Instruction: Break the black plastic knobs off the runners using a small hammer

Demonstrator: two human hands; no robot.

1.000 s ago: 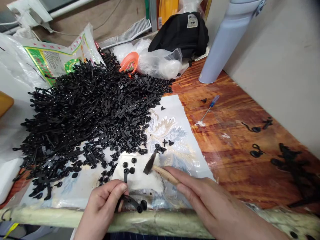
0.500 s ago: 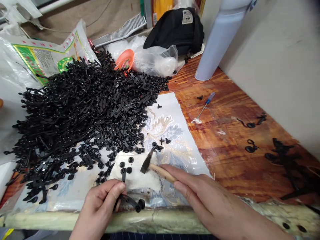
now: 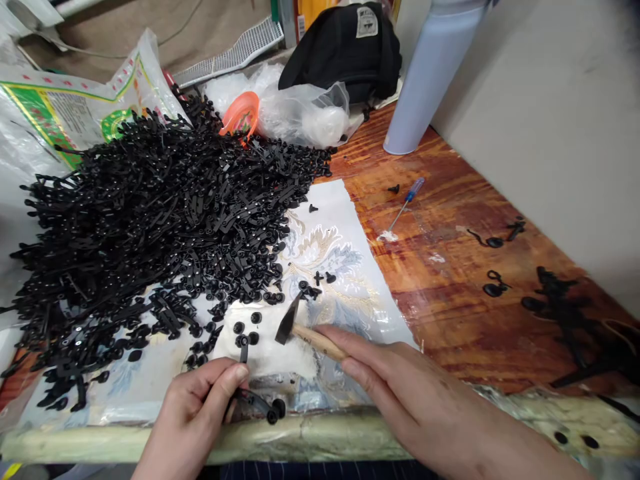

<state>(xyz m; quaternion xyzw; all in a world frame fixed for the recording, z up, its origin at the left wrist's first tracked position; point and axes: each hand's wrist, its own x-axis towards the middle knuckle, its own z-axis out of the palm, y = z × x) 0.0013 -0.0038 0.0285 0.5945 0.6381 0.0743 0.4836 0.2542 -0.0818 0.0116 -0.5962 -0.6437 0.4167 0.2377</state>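
Pale blue bottle [image 3: 423, 80] stands on wooden tabletop [image 3: 453, 200], near grey wall [image 3: 530, 107]. Blue-handled screwdriver [image 3: 414, 191] lies in front of it, tip at a white smear [image 3: 388, 236]. Black fabric item [image 3: 340, 60], white label [image 3: 367, 23], sits behind clear plastic bag [image 3: 320, 120]; orange dish [image 3: 243, 113] just left of bag. Printed sack [image 3: 75, 113] at far left.

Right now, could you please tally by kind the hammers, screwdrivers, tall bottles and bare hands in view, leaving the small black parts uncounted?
Hammer: 1
Screwdriver: 1
Tall bottle: 1
Left hand and right hand: 2
Total: 5
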